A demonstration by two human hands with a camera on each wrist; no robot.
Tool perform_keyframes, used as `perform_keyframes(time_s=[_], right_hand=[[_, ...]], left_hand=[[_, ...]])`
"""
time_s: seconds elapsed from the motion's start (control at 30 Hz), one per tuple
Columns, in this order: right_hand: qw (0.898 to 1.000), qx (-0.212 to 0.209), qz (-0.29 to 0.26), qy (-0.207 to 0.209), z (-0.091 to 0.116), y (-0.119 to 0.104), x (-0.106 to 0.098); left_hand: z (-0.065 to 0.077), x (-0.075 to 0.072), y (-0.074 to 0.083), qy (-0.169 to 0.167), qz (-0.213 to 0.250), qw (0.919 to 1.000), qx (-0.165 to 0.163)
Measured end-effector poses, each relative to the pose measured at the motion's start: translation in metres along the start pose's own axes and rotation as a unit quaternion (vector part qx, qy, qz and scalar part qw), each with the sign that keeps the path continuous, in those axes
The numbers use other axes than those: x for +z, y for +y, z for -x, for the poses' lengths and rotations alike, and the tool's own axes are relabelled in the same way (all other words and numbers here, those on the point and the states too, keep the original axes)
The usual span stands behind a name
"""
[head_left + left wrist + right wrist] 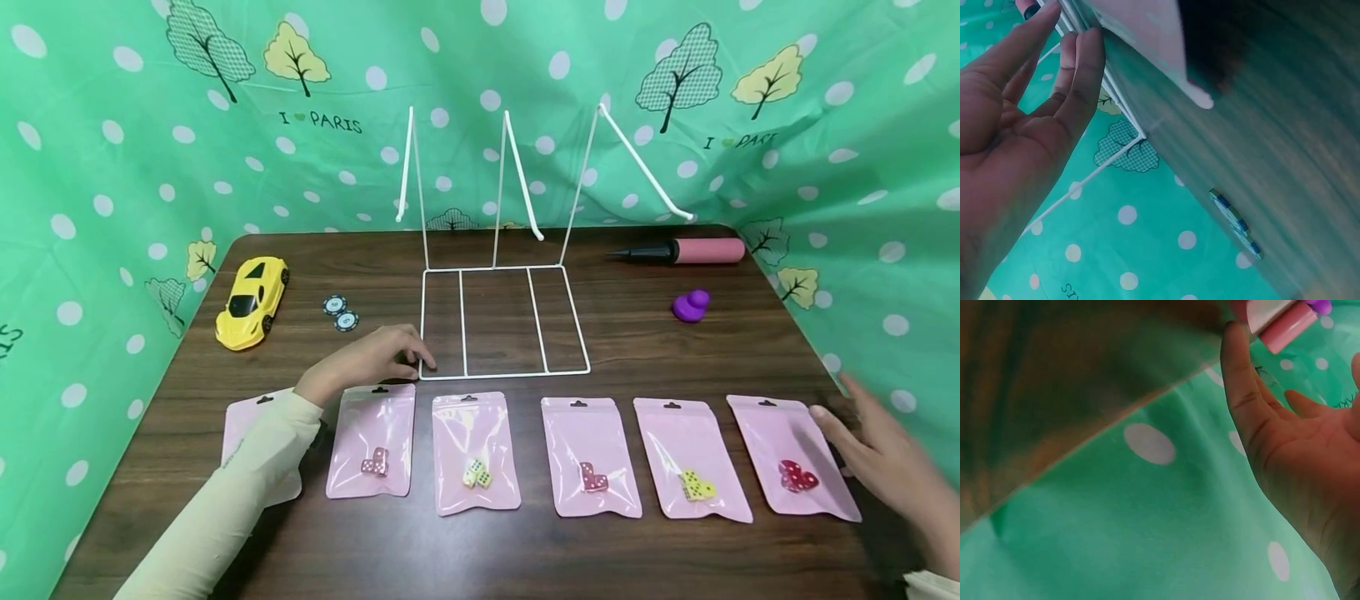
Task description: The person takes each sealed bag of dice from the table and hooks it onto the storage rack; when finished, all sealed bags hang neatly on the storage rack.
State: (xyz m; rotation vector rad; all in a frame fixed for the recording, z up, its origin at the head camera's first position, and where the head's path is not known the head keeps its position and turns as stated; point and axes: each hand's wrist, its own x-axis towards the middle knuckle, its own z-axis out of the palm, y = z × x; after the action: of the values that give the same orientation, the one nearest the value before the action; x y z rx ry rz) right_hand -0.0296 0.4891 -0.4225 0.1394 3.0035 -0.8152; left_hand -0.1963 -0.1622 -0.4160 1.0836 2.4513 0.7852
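A white wire display rack (465, 333) with three upright hook arms stands mid-table. My left hand (378, 358) is at its front left corner, fingertips right at the side wire. In the left wrist view those fingers (1088, 69) are gently bent, with thumb and fingers apart near the wires. My right hand (885, 450), slightly blurred, is beside the rightmost pink pouch (772, 425), which shows red dice. Its fingers are spread and hold nothing. In the right wrist view the right hand (1304, 437) is palm-visible, fingers extended.
Several more pink pouches line the front, including one with yellow dice (686, 433); the leftmost (243, 421) is partly under my left sleeve. Behind are a yellow toy car (251, 304), two poker chips (341, 312), a purple duck (690, 306) and a pink hand pump (705, 251).
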Motion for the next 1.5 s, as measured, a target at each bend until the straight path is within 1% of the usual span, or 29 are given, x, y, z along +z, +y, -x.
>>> perform_keyframes(time_s=[0.17,0.3,0.47,0.6,0.67,0.8,0.87,0.93,1.03,1.17,1.27,1.4,1.47,1.5], right_hand=[[0.999,0.035,0.02,-0.012,0.004,0.002,0.005],[0.998,0.054,0.004,-0.022,0.008,0.002,0.009],[0.997,0.069,-0.023,-0.038,0.008,0.004,0.011],[0.997,0.05,-0.039,-0.037,0.008,0.006,0.011],[0.998,0.04,-0.047,-0.031,0.009,0.006,0.011],[0.996,0.018,-0.086,-0.027,0.013,0.006,0.012],[0.996,0.005,-0.091,-0.025,0.015,0.005,0.013],[0.996,-0.003,-0.082,-0.02,0.015,0.004,0.014],[0.997,-0.012,-0.077,-0.001,0.016,0.003,0.013],[0.994,-0.016,-0.102,0.017,0.018,0.004,0.01],[0.992,-0.022,-0.117,0.03,0.019,0.003,0.009],[0.986,-0.062,-0.137,0.07,0.017,-0.001,0.008],[0.983,-0.079,-0.133,0.094,0.016,-0.008,0.004],[0.984,-0.082,-0.118,0.106,0.016,-0.013,0.002]], left_hand=[[-0.001,0.004,-0.004,0.0,0.014,0.9999,-0.003],[-0.003,0.005,-0.004,0.004,0.023,0.9997,-0.011],[-0.004,0.006,-0.007,0.0,0.036,0.9987,-0.034],[-0.003,0.006,-0.008,-0.002,0.048,0.9977,-0.048],[-0.003,0.006,-0.009,-0.002,0.051,0.9975,-0.048],[-0.003,0.006,-0.01,0.0,0.051,0.9977,-0.044],[-0.003,0.006,-0.01,0.001,0.051,0.9978,-0.042],[-0.003,0.005,-0.01,0.001,0.051,0.9978,-0.042],[-0.003,0.005,-0.009,0.001,0.053,0.9975,-0.047],[-0.005,0.005,-0.008,0.001,0.053,0.9972,-0.053],[-0.006,0.006,-0.009,0.001,0.051,0.9974,-0.05],[-0.006,0.006,-0.012,0.001,0.048,0.9979,-0.044],[-0.006,0.006,-0.013,0.0,0.048,0.9979,-0.044],[-0.006,0.006,-0.013,-0.001,0.049,0.9978,-0.046]])
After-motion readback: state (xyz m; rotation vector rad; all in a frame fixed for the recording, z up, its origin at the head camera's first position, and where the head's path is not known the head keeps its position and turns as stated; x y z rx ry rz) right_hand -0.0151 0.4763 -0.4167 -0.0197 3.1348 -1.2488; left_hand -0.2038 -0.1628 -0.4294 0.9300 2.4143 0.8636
